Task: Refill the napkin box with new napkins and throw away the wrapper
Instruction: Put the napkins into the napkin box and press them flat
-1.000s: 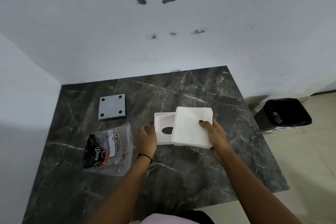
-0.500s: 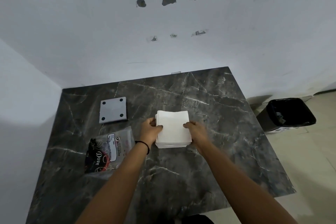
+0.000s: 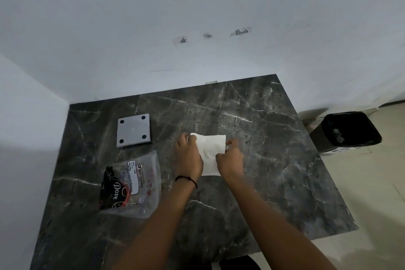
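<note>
A white stack of napkins (image 3: pixel 210 151) lies in the middle of the dark marble table (image 3: pixel 274 160), covering the white napkin box beneath it, which is almost fully hidden. My left hand (image 3: pixel 189 155) presses on the stack's left edge, and my right hand (image 3: pixel 231 159) presses on its right side, fingers curled over the paper. The clear plastic wrapper (image 3: pixel 131 184) with black and red print lies flat on the table to the left of my left forearm.
A grey square plate (image 3: pixel 134 130) with four dark holes lies at the back left of the table. A black bin (image 3: pixel 348 131) with a dark liner stands on the tiled floor right of the table. White walls close the back and left.
The napkin stack moved left from half off the box to directly over it. Both hands then closed in onto the stack's sides and top.
</note>
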